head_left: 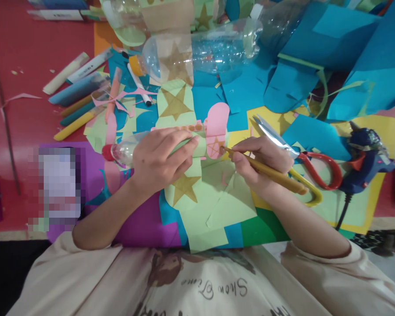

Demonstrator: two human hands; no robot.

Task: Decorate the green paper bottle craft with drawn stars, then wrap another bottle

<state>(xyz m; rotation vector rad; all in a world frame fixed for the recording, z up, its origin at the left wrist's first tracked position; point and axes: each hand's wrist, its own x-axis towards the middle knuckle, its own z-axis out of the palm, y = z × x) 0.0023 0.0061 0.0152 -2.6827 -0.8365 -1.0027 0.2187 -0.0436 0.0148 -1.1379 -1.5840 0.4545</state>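
Hands: left hand [163,160] laid over the clear red-capped plastic bottle [123,152], grip unclear; right hand [262,152] grasping a brown felt-tip marker [276,177].
Pink rounded paper [218,117]: beside the bottle's end opposite its cap; brown star [214,147] outlined, filling looks unfinished.
Solid brown stars [175,104]: beyond and nearside of the bottle, seemingly complete.

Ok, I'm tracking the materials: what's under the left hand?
A clear bottle, red cap showing, and green paper at the other end. The left hand covers what lies between.
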